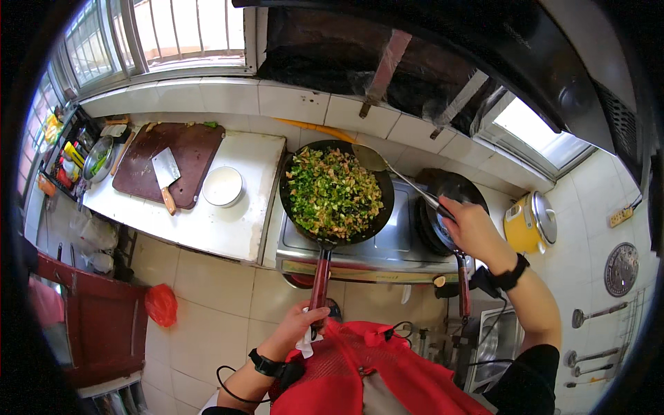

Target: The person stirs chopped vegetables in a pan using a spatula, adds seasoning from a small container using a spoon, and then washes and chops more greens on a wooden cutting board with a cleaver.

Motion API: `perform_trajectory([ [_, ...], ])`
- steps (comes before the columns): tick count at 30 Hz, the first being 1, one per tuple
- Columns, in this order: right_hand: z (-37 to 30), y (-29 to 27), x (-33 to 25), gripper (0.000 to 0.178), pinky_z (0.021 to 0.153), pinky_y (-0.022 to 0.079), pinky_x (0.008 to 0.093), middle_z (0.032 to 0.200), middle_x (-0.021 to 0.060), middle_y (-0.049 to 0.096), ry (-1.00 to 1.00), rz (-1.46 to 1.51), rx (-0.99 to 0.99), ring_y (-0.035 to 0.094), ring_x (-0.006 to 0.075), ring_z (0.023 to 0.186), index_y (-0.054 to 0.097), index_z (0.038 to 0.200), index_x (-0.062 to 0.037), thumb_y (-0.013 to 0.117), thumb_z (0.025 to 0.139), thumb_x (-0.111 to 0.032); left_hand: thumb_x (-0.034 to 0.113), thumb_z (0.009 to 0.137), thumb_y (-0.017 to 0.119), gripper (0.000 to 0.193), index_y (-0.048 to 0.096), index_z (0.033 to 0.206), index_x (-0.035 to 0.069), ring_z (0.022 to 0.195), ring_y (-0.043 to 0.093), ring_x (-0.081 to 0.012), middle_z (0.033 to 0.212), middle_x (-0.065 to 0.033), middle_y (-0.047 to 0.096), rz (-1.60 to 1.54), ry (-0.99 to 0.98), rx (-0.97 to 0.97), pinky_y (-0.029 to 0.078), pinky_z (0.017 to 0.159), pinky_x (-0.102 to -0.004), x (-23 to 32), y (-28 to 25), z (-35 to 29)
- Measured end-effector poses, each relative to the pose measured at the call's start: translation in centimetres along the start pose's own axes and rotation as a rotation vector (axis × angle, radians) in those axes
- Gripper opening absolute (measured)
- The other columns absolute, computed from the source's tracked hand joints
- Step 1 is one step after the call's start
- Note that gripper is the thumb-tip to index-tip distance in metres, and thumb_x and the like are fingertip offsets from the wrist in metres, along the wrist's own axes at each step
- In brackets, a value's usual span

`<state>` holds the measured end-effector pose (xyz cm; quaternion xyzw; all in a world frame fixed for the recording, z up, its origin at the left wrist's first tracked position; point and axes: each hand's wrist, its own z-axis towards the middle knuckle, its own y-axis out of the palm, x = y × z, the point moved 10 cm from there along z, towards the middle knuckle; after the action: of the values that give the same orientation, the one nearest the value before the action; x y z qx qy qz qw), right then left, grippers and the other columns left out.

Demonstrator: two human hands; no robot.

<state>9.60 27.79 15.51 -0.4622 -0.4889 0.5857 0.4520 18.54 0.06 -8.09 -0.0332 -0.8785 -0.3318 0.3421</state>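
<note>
My left hand (294, 330) is wrapped round the dark red handle of a black wok (387, 200), with a piece of white cloth or tissue (305, 345) under the fingers. Chopped green vegetables mixed with small pale brown bits (333, 190) fill the wok, which rests on the left side of a silver gas stove (401, 238). In my right hand (477, 232) is the grip of a metal wok spatula (369, 158). Its blade is at the wok's far right rim, at the edge of the food.
Left of the stove, a cleaver (165, 169) lies on a brown chopping board (131, 162) beside a white bowl (223, 187). A second dark pan (456, 190) occupies the right burner, near a yellow pot (526, 225). A range hood (574, 97) hangs overhead.
</note>
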Motion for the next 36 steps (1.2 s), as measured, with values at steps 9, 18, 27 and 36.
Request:
perform_trajectory([
  [9,1.6,1.6,-1.3,0.040,0.065,0.051,0.0476,0.083,0.0212,0.062,-0.081,-0.089,-0.175,0.062,0.0396,0.074,0.057,0.123,-0.0028,0.061,0.085,-0.015,0.013,0.090,0.062,0.012,0.058,0.088,0.002,0.058,0.057,-0.0143,0.070,-0.0061,0.061,-0.011,0.020,0.082,0.046,0.056,-0.0285,0.1,-0.6,-0.4],
  [18,13.0,0.9,5.3,0.040,0.079,0.051,0.0421,0.097,0.0252,0.065,-0.167,-0.042,-0.190,0.062,0.0423,0.089,0.061,0.119,-0.0023,0.066,0.080,-0.010,0.012,0.090,0.063,0.012,0.061,0.092,0.000,0.060,0.058,-0.0148,0.071,-0.0066,0.062,0.024,0.017,0.134,0.046,0.056,-0.0286,0.3,-0.2,-0.6],
  [27,8.9,3.7,-0.4,0.038,0.064,0.052,0.0470,0.078,0.0226,0.062,-0.336,-0.178,-0.266,0.063,0.0395,0.072,0.057,0.119,-0.0001,0.059,0.082,-0.008,0.012,0.090,0.062,0.012,0.061,0.093,0.000,0.059,0.057,-0.0140,0.070,-0.0060,0.062,-0.032,0.050,0.109,0.045,0.055,-0.0273,-0.6,-0.5,0.1],
  [36,-1.1,-0.3,-2.8,0.059,0.051,0.051,0.0385,0.081,0.0172,0.057,-0.355,-0.426,-0.197,0.063,0.0296,0.062,0.047,0.134,0.0022,0.057,0.076,-0.003,0.012,0.090,0.061,0.012,0.060,0.084,0.003,0.054,0.054,-0.0139,0.067,-0.0048,0.058,-0.032,0.022,0.097,0.045,0.053,-0.0276,-0.2,-0.3,0.3],
])
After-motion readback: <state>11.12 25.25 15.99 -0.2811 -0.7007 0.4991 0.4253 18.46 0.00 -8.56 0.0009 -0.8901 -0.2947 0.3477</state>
